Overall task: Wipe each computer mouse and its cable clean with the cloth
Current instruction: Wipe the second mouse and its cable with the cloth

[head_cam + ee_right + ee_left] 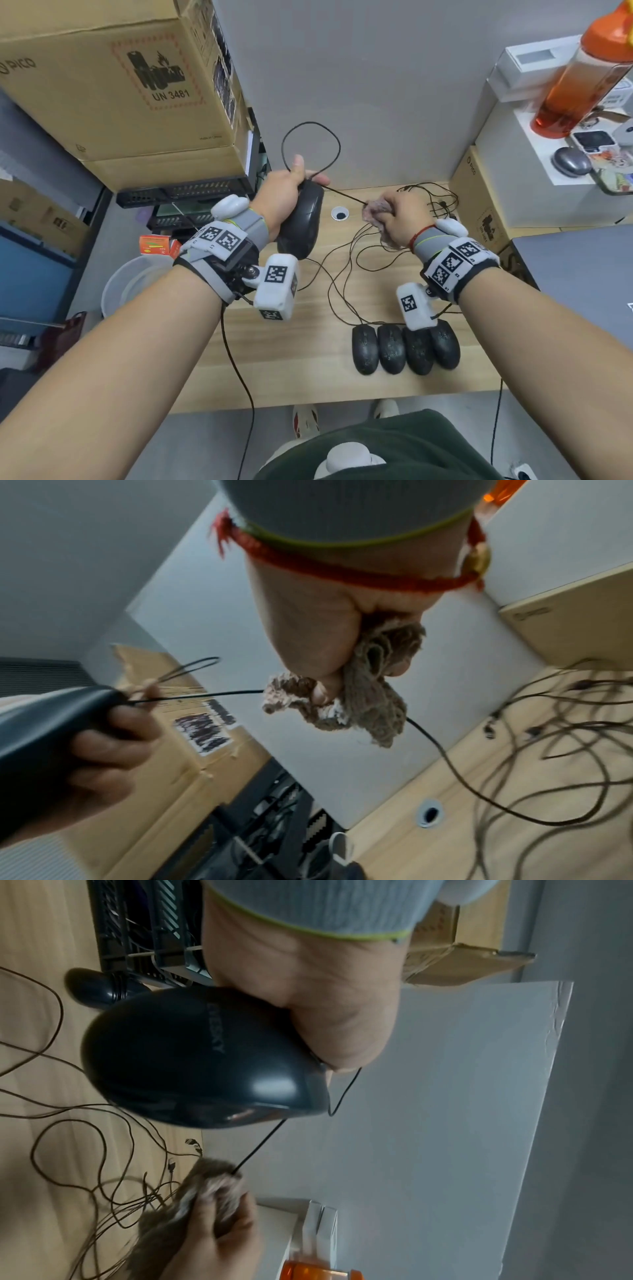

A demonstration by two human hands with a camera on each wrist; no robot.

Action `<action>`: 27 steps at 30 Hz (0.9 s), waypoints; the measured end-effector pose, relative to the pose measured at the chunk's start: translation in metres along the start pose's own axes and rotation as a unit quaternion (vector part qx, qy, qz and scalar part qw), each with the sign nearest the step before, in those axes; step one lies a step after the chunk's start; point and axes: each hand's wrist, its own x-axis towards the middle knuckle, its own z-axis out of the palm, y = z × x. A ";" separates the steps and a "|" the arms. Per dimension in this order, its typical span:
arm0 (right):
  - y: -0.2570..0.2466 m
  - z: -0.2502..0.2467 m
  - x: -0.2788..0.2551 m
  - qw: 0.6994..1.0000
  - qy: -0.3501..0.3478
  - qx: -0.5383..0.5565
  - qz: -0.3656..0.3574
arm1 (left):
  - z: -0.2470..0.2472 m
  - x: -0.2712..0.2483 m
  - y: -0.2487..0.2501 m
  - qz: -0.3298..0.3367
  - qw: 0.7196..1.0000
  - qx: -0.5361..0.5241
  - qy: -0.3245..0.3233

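Row of mice: four black ones side by side on the bench near its front edge, touching one another, cables running away toward the back.
Loose cables: tangled in loops over the bench between the row and the two hands, more bunched at the back right.
Left hand: raised above the bench, fingers curled around a black mouse, thumb up on its top end.
Held mouse: off the bench, long axis roughly upright, printed lettering on its back visible in the left wrist view.
Cable: leaves the mouse's top end, loops upward behind the left hand, then runs taut across to the right hand.
Right hand: fist clenched around a brownish cloth, level with the left hand, just to its right.
Cloth: bunched around the cable, which enters one side and exits the other.
Grommet: round hole in the bench between the hands.
Cardboard boxes: stacked at far left.
Orange bottle: far right, on white boxes.
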 end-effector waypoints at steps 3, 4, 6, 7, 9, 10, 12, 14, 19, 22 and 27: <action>0.026 0.000 -0.003 0.998 -0.002 -0.019 0.056 | -0.014 0.003 0.001 -0.008 1.000 -0.018 0.016; 0.033 -0.002 -0.004 0.996 -0.013 -0.027 0.079 | -0.020 0.003 0.003 -0.011 0.999 -0.032 0.025; 0.048 -0.006 -0.007 0.991 -0.031 -0.041 0.127 | -0.033 0.006 0.006 -0.015 0.998 -0.048 0.043; 0.053 -0.008 -0.009 0.988 -0.031 -0.033 0.148 | -0.039 0.008 0.006 -0.014 0.998 -0.044 0.051; 0.060 -0.013 -0.011 0.982 -0.014 -0.003 0.186 | -0.044 0.009 0.005 -0.011 0.998 -0.013 0.055; 0.059 -0.016 -0.011 0.980 -0.002 0.010 0.200 | -0.044 0.008 0.004 -0.008 0.998 0.016 0.057; 0.052 -0.021 -0.007 0.978 0.036 0.041 0.204 | -0.038 0.007 0.000 -0.007 0.996 0.080 0.049; 0.039 -0.023 -0.003 0.981 0.066 0.076 0.168 | -0.027 0.006 -0.004 -0.007 0.990 0.136 0.028; -0.015 -0.030 -0.002 0.983 0.109 0.140 0.036 | 0.003 0.005 -0.012 0.015 0.977 0.212 -0.024; -0.042 -0.033 -0.006 0.984 0.102 0.141 -0.038 | 0.015 0.008 -0.015 0.015 0.973 0.229 -0.023; -0.057 -0.029 -0.016 0.984 0.052 0.133 -0.107 | 0.020 0.008 -0.008 0.000 0.982 0.189 0.026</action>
